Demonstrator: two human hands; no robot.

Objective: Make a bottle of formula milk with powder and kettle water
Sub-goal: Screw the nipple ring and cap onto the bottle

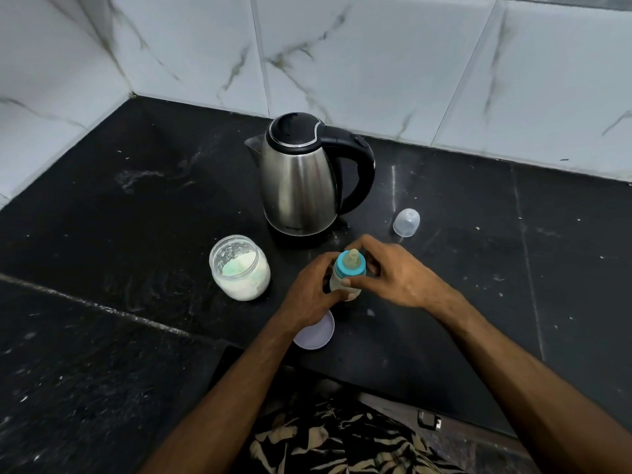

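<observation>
On the black table [102, 234], both hands grip a baby bottle [345, 280]: left hand [313, 294] curled round its body, right hand [393, 271] pinching the blue collar [350, 266]. Kettle [301, 183] behind, open powder jar [239, 266] left, clear cap [406, 222] right, lid [316, 331] under the left wrist.

A home kitchen. A black stone counter [444, 268] meets white marble-look wall tiles [342, 56] in a corner. A steel kettle [301, 179] stands on it.

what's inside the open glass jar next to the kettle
The open clear glass jar holds white powder with a pale green scoop half-buried in it. The powder covers the jar's bottom.
</observation>
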